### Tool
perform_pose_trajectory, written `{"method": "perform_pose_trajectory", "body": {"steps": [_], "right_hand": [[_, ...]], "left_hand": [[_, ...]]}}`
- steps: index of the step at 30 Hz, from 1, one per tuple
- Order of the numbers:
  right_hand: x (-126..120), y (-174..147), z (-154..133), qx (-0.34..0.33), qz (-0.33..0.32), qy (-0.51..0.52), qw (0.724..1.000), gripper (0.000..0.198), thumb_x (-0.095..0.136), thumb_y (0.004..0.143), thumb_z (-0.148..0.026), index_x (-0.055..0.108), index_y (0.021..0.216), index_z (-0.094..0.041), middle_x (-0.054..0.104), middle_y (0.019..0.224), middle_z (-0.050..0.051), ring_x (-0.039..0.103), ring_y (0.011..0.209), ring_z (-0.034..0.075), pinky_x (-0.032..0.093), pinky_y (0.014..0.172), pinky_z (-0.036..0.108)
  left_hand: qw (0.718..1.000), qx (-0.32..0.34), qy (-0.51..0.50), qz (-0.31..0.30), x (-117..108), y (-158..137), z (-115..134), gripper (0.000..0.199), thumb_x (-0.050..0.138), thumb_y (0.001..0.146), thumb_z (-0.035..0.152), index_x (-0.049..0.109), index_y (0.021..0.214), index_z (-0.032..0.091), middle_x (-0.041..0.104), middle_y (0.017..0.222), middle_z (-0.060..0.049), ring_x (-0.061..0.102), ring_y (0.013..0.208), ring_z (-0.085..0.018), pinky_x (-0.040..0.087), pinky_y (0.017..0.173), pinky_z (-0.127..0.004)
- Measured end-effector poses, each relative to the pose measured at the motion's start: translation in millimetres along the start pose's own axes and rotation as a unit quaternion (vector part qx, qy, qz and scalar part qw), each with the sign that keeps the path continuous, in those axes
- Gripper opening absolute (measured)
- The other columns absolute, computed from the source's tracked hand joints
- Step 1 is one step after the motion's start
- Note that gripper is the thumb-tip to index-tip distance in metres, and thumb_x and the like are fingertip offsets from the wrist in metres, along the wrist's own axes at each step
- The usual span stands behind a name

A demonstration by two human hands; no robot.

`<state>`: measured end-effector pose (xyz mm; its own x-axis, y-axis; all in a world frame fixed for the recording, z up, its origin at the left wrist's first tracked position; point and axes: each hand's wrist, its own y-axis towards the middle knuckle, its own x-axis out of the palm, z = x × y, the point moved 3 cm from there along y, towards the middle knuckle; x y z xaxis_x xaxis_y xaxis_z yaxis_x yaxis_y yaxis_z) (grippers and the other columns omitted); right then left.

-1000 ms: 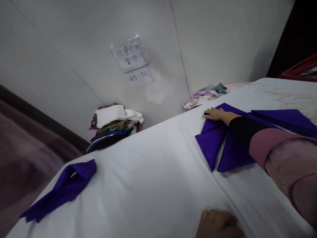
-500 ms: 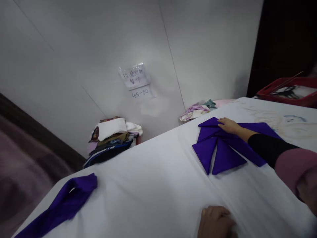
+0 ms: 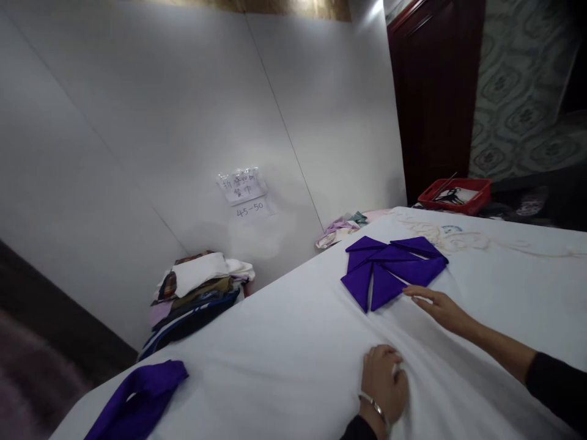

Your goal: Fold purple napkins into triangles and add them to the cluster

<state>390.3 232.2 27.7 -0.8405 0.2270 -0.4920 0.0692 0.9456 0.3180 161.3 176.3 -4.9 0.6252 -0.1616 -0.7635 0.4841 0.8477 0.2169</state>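
A purple cloth folded into a flat bow-like shape with pointed flaps (image 3: pixel 389 263) lies on the white-covered table (image 3: pixel 275 342). My right hand (image 3: pixel 440 308) is just in front of its lower right flap. Its fingers are stretched out, with the tips at or very near the flap's edge, and it grips nothing. My left hand (image 3: pixel 384 380), with a bracelet at the wrist, rests on the white cloth closer to me, fingers curled in. A small whitish bit shows between thumb and fingers; I cannot tell what it is.
Another purple cloth (image 3: pixel 142 397) lies crumpled at the table's left edge. Beyond the far edge stand a pile of folded fabrics (image 3: pixel 197 299) and a smaller heap (image 3: pixel 337 232). A red basket (image 3: pixel 477 198) holds black-handled scissors. Handwritten paper (image 3: pixel 241 186) hangs on the wall.
My right hand has left the top of the folded cloth and come back toward me, beside its lower flap. The right-hand part of the cloth now looks more compact. The view has shifted upward and right.
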Motion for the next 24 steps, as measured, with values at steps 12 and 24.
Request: {"method": "perform_pose_trajectory", "body": {"steps": [12, 24], "right_hand": [[80, -151, -74, -0.078, -0.149, 0.059, 0.984, 0.028, 0.054, 0.077, -0.043, 0.065, 0.1, -0.053, 0.069, 0.104, -0.007, 0.059, 0.107, 0.03, 0.047, 0.092, 0.048], [138, -186, -83, -0.127, -0.149, 0.013, 0.98, 0.034, 0.048, 0.08, -0.039, 0.065, 0.11, -0.038, 0.066, 0.113, 0.003, 0.056, 0.111, 0.027, 0.043, 0.096, 0.048]], "left_hand": [[0.993, 0.041, 0.031, -0.108, -8, -100, -1, 0.056, 0.054, 0.071, 0.03, 0.049, 0.127, 0.026, 0.041, 0.142, -0.006, 0.03, 0.134, -0.028, 0.02, 0.112, -0.046], [0.978, 0.006, 0.049, 0.201, -50, -205, -76, 0.029, 0.05, 0.071, 0.028, 0.068, 0.093, 0.032, 0.066, 0.114, -0.003, 0.06, 0.107, -0.028, 0.049, 0.093, -0.045]]}}
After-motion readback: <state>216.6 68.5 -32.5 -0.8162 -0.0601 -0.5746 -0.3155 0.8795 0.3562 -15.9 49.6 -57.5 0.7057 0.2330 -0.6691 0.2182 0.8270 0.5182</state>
